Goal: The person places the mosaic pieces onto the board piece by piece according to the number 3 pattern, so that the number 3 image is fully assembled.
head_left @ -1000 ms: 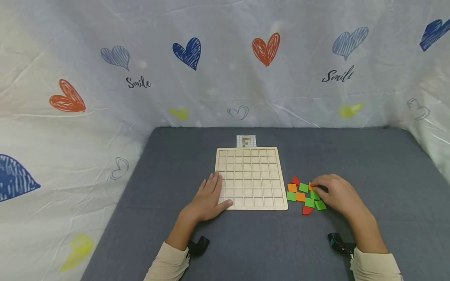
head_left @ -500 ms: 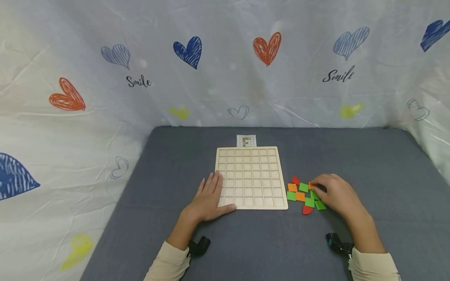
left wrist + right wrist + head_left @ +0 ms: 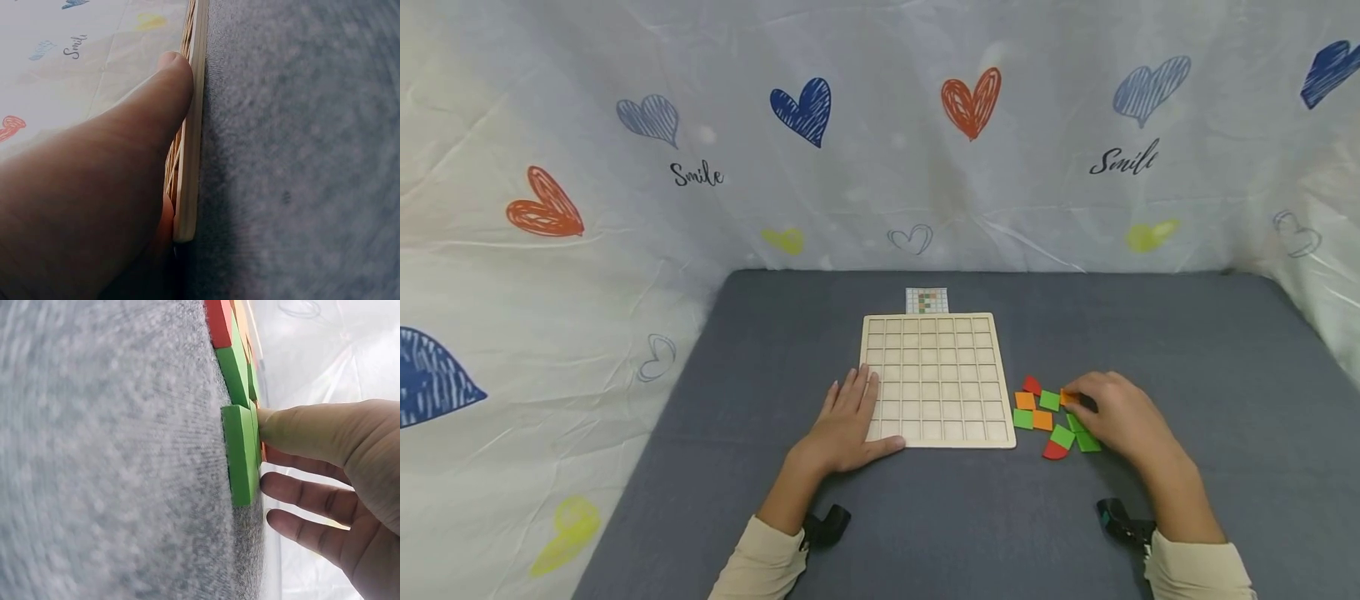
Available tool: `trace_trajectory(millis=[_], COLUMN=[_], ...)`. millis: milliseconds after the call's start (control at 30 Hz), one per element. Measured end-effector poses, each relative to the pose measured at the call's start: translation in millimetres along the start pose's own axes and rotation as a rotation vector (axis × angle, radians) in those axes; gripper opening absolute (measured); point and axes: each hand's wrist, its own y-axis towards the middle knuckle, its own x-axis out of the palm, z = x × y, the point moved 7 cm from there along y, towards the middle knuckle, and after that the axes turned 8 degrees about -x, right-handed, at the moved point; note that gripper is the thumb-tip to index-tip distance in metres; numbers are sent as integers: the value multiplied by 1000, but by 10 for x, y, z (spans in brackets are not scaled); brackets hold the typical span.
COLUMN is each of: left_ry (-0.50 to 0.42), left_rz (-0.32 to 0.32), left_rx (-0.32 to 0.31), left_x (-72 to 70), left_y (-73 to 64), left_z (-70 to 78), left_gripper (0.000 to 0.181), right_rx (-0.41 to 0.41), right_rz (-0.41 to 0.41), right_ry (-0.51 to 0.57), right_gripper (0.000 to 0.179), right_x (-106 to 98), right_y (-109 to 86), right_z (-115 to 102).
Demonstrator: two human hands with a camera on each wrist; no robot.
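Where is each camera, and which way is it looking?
Head: on the person's head, looking forward and down at the table, wooden board and coloured tiles; the left hand, right hand and sleeves show.
Left wrist: on that wrist, looking along the board's edge; the left thumb shows close up.
Right wrist: on that wrist, looking low across the table at tiles; the right thumb and fingers show.
Head and left wrist share the board; head and right wrist share the green tiles.
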Motion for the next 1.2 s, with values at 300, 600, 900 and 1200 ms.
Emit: trace_trajectory(millis=[300,600,900,1200], left_ry=[-1,-20,-23,-22], left_rz=[-11,-12,-6,1], left_rx=[-18,-8,-8,-8], left_x=[-22,-4,9,10], left_y=[-19,-11,-3,-11], left_z=[-11,0,2,-13], left_gripper=[107,107,107,107], right_rx=[16,-6,-67,-109], right_rz=[-15,2,-18,-7], right_ry=[10,8,101,152], right_gripper=[17,17,19,20], right_x=[-25,-12,55,227], right_y=[60,242,541,847], right_z=[-3,-132,-327,-403])
